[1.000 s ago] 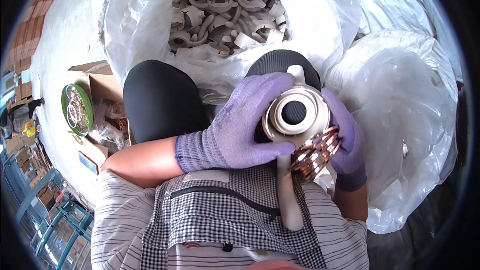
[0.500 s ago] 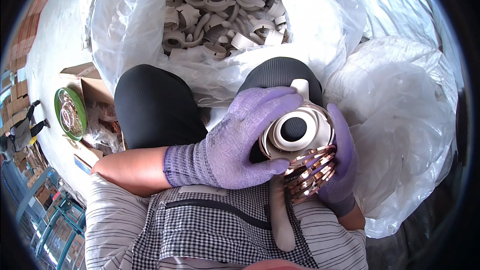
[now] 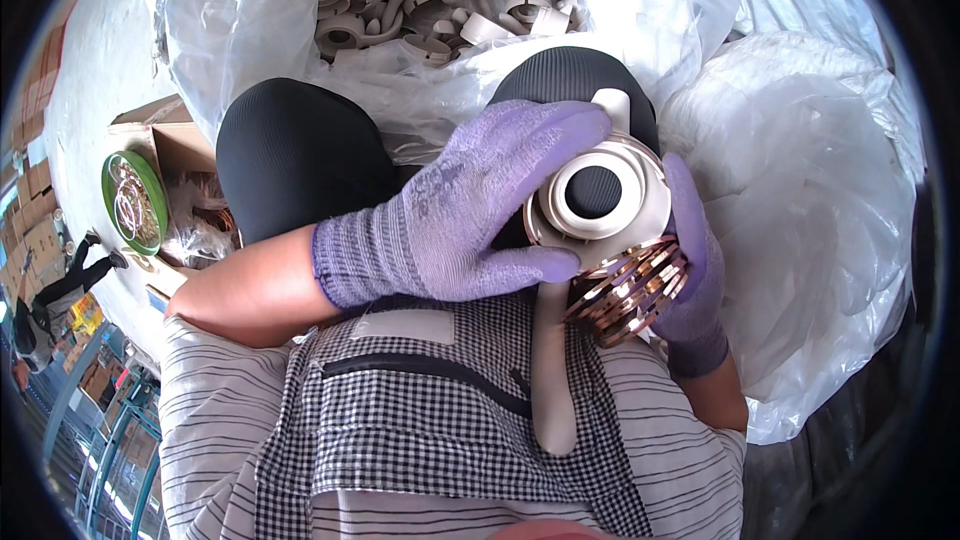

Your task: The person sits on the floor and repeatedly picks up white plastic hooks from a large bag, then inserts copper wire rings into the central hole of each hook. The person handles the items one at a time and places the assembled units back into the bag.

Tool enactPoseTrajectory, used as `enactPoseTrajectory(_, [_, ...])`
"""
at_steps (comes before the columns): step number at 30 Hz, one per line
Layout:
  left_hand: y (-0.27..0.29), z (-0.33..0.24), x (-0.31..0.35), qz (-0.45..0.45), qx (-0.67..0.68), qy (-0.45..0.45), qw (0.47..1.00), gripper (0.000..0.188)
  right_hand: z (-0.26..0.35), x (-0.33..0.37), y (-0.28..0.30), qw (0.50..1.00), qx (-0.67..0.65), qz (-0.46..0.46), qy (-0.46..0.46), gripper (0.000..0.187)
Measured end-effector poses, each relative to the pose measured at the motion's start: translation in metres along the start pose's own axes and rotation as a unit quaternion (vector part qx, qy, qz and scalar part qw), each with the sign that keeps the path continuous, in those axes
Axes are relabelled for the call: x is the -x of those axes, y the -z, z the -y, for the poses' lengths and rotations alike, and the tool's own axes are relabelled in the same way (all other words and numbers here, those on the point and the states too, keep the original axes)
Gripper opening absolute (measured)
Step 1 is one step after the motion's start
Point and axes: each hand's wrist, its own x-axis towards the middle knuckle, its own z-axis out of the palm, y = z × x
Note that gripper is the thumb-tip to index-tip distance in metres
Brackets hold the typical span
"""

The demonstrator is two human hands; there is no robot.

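Note:
Above my right thigh I hold a beige round plastic part with a wide central hole, a short spout-like tab at its far side and a long handle pointing toward my body. My left hand, in a purple knit glove, grips its left side, thumb near and fingers across the far rim. The gloved right hand curls round the right side and holds a loose bunch of thin copper-coloured rings against the near rim. A thin metallic line edges part of the rim. Some right fingers are hidden behind the rings.
Beyond my knees, a clear plastic-lined bag holds many beige plastic parts. More clear plastic bulges at right. To the left are an open cardboard box and a green bowl of small metallic pieces. A person's dark-clothed legs show far left.
The whole view has shifted, so my hands, knees and the bag appear higher in the picture. Both hands keep their grip, and the copper-coloured rings sit slightly differently against the near rim.

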Motion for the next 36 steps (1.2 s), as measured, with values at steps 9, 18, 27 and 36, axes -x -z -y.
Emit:
enactPoseTrajectory(9, [0.01, 0.009, 0.0, 0.035, -0.157, -0.007, 0.987, 0.106, -0.016, -0.015, 0.003, 0.999, -0.019, 0.001, 0.034, 0.083])
enactPoseTrajectory(18, [0.007, -0.003, -0.005, 0.012, -0.132, 0.039, 0.99, 0.114, 0.0, -0.023, 0.009, 0.999, 0.007, 0.015, 0.05, 0.088])
enactPoseTrajectory(27, [-0.017, 0.002, -0.014, -0.045, -0.099, 0.045, 0.993, 0.103, 0.016, -0.028, 0.02, 0.997, 0.04, 0.065, 0.02, 0.112])
enactPoseTrajectory(36, [-0.015, -0.001, -0.021, -0.021, -0.055, 0.038, 0.998, 0.1, 0.01, -0.024, 0.017, 0.998, 0.026, 0.058, -0.022, 0.108])
